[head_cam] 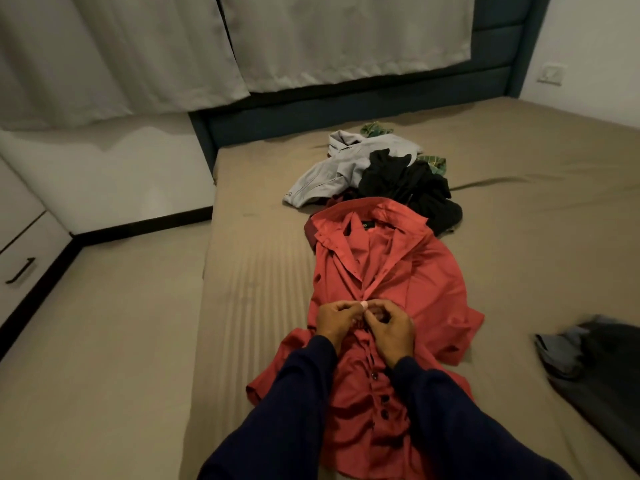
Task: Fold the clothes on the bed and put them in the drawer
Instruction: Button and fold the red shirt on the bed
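A red button-up shirt (pixel 408 271) lies face up on the bed (pixel 263 271), collar away from me. My left hand (pixel 332 322) and my right hand (pixel 391 329) meet at the shirt's front placket, mid-chest, each pinching the fabric at a button. Several dark buttons below my hands are fastened and the cloth there is bunched. Beyond the collar lies a pile: a grey garment (pixel 346 168), a black garment (pixel 412 188) and a green checked piece (pixel 433 162).
Dark folded clothes (pixel 599 368) lie at the bed's right edge. A white drawer unit with a black handle (pixel 20 271) stands at the far left across the floor. Curtains (pixel 173 46) and a dark headboard (pixel 381 98) lie behind the bed.
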Action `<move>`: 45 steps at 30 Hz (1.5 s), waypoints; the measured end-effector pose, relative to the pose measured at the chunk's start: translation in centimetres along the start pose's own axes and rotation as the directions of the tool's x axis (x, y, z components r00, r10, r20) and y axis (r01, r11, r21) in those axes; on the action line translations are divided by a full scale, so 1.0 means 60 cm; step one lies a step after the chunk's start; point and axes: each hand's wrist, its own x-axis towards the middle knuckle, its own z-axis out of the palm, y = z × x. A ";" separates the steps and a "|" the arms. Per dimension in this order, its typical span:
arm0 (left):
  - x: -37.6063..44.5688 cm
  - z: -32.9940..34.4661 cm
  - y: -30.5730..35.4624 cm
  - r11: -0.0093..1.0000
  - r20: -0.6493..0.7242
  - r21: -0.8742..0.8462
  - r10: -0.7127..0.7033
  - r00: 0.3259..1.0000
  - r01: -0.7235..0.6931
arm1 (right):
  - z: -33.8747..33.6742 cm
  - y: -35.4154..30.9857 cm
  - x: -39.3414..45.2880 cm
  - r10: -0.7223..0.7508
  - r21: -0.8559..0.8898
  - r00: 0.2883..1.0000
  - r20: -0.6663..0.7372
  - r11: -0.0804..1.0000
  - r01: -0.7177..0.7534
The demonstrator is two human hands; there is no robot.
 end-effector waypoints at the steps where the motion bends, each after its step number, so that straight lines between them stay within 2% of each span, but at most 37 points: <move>1: 0.002 -0.001 -0.001 1.000 -0.005 -0.008 -0.013 1.000 0.013 | -0.001 0.000 -0.002 0.003 0.000 1.000 0.005 1.000 -0.003; 7: 0.017 -0.006 -0.011 0.999 0.012 -0.007 -0.044 0.999 0.044 | -0.007 0.008 -0.001 0.051 0.046 0.997 0.062 0.997 -0.054; 10: 0.021 -0.010 -0.016 0.999 0.027 0.009 -0.042 0.999 0.042 | -0.011 0.004 -0.001 0.093 0.138 0.989 0.115 0.985 -0.108; 14: 0.019 -0.012 -0.014 0.997 0.062 0.079 -0.027 0.998 0.022 | -0.023 -0.003 0.007 0.168 0.229 0.964 0.207 0.949 -0.215; 17: 0.014 -0.009 -0.008 0.988 0.089 0.153 0.005 0.996 -0.018 | -0.029 -0.006 0.008 0.158 0.199 0.960 0.231 0.958 -0.206; 22: 0.013 -0.002 0.031 0.981 0.089 0.191 0.016 0.996 -0.033 | -0.024 -0.022 0.011 0.215 0.151 0.969 0.123 0.961 -0.233; 25: 0.031 0.010 0.057 0.948 0.073 0.305 0.073 0.995 -0.092 | -0.018 -0.056 0.048 0.188 -0.019 0.979 -0.072 0.982 -0.190; 28: 0.060 0.019 0.066 0.822 0.007 0.532 0.232 0.973 -0.200 | -0.014 -0.087 0.092 0.189 -0.263 0.967 -0.173 0.937 -0.230; 31: 0.083 0.034 0.072 0.727 -0.114 0.672 0.287 0.951 -0.139 | -0.016 -0.095 0.136 0.199 -0.384 0.967 -0.163 0.890 -0.247; 35: 0.104 0.043 0.077 0.783 -0.230 0.617 0.269 0.935 -0.074 | -0.023 -0.077 0.161 0.197 -0.311 0.966 -0.166 0.919 -0.241; 39: 0.115 0.053 0.070 0.797 -0.265 0.604 0.240 0.934 -0.033 | -0.025 -0.059 0.158 0.275 -0.100 0.953 -0.128 0.952 -0.289; 41: 0.117 0.058 0.067 0.773 -0.257 0.634 0.234 0.938 -0.019 | -0.025 -0.062 0.153 0.311 -0.021 0.941 -0.129 0.948 -0.317; 42: 0.120 0.062 0.065 0.746 -0.244 0.666 0.236 0.941 -0.015 | -0.026 -0.061 0.154 0.308 -0.020 0.941 -0.138 0.949 -0.313; 45: 0.117 0.069 0.072 0.704 -0.214 0.710 0.226 0.950 -0.008 | -0.034 -0.066 0.153 0.207 -0.159 0.964 -0.169 0.959 -0.234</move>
